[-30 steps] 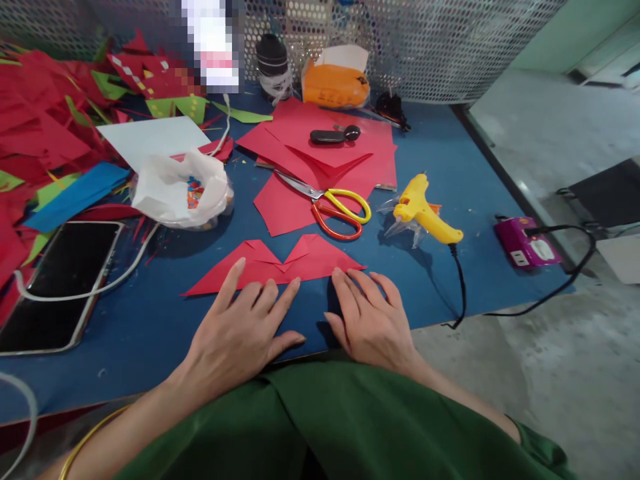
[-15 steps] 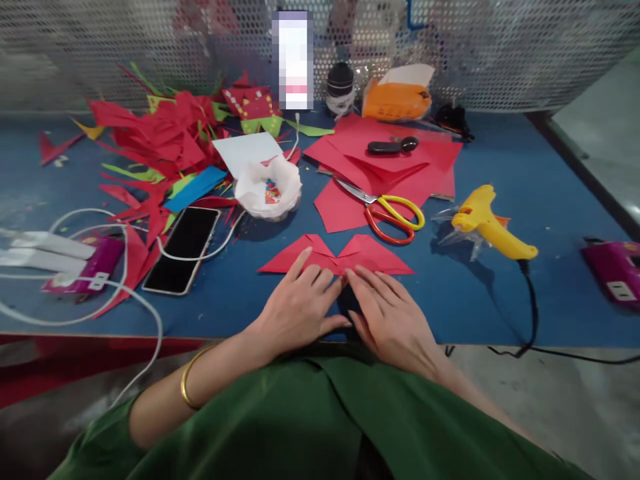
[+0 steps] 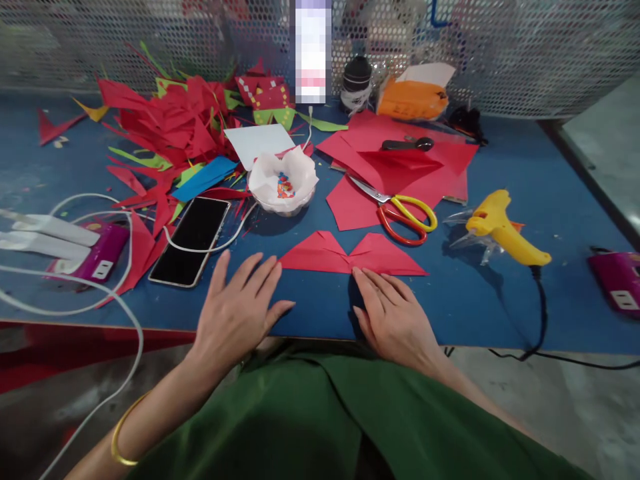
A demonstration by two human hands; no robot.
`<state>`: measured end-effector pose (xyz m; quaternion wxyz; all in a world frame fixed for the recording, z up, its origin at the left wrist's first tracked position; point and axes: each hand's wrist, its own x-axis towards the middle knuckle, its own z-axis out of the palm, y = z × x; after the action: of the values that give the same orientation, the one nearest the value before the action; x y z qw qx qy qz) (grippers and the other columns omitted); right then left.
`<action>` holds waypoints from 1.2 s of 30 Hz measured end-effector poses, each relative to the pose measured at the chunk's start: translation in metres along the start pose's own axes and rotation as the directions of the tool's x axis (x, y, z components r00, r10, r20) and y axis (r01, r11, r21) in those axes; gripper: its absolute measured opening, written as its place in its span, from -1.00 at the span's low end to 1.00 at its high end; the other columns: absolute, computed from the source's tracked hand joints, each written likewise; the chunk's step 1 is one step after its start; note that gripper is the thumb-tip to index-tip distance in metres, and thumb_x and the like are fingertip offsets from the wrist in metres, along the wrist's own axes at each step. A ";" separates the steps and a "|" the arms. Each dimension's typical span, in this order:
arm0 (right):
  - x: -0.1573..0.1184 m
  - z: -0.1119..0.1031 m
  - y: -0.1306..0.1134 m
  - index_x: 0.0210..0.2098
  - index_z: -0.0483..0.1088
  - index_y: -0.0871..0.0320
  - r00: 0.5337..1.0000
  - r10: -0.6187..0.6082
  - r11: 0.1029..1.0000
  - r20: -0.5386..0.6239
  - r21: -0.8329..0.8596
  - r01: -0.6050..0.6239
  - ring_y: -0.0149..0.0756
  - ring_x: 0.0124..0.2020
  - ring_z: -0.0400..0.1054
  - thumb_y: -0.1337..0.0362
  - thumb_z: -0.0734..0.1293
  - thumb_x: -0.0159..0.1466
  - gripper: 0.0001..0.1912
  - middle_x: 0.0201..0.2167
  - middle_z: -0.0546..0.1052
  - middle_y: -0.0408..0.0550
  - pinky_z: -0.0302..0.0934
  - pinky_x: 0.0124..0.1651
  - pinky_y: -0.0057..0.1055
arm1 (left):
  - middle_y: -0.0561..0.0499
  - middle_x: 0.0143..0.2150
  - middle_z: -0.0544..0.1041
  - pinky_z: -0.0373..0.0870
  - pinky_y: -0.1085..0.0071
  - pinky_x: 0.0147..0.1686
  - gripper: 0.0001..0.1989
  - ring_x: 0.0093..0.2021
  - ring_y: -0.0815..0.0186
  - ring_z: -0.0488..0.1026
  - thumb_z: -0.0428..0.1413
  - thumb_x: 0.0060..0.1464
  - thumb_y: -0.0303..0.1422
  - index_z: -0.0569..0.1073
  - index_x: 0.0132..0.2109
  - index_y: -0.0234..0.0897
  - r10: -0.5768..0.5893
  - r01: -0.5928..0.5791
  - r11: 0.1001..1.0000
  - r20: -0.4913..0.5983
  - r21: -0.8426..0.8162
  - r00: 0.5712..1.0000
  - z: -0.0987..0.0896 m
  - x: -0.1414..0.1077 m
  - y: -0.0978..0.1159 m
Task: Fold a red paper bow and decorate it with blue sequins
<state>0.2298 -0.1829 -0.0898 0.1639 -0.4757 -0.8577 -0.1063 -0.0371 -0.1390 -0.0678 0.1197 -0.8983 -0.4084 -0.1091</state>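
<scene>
A folded red paper with two raised peaks and a notch between them lies flat on the blue table. My left hand is spread with its fingers apart, by the paper's left tip, and holds nothing. Fingertips of my right hand rest on the lower edge of the paper near its centre, the hand lying flat with the thumb apart. Behind the paper are scissors with one yellow and one red handle.
A yellow glue gun with a black cord lies at the right. A phone, a paper-lined bowl and red scraps are at the left. Red sheets lie beyond the scissors.
My left hand has moved left off the red paper and its fingers have spread. My right hand stays at the paper's lower edge. The view has shifted slightly.
</scene>
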 end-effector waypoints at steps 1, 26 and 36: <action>0.001 0.000 0.000 0.20 0.27 0.56 1.000 0.002 1.000 -0.003 -0.003 -0.002 -0.06 0.13 0.41 0.33 0.20 0.39 -0.52 0.13 0.52 0.28 0.24 0.16 -0.14 | -0.33 0.13 0.55 0.15 -0.30 0.22 -0.56 0.13 -0.18 0.47 0.00 0.34 -0.17 0.48 0.11 -0.47 -0.035 0.035 0.999 -0.026 0.018 0.999 -0.002 -0.002 -0.001; 0.006 -0.014 0.052 0.00 0.49 0.34 0.997 0.036 0.997 -0.063 -0.066 -0.041 -0.18 -0.09 0.45 0.46 0.23 0.35 -0.71 -0.12 0.62 0.13 0.23 0.03 -0.21 | -0.09 -0.27 0.62 0.45 0.32 -0.38 -0.73 -0.32 0.20 0.53 -0.04 0.30 -0.52 0.57 -0.13 -0.39 0.387 -0.398 0.909 -0.109 -0.119 0.916 0.019 0.086 0.032; 0.027 -0.007 0.035 -0.29 0.55 0.18 1.000 -0.022 0.997 -0.008 -0.069 0.021 -0.26 -0.27 0.36 0.48 0.18 0.38 -0.69 -0.33 0.59 -0.04 0.13 0.11 -0.21 | -0.09 -0.28 0.63 0.48 0.32 -0.35 -0.81 -0.29 0.20 0.55 0.02 0.28 -0.53 0.55 -0.13 -0.42 0.387 -0.405 0.908 -0.152 -0.108 0.909 0.024 0.086 0.033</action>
<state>0.2479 -0.1459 -0.0722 0.1503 -0.4712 -0.8579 -0.1396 0.0455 -0.0913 -0.0695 0.1033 -0.9598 -0.2005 -0.1672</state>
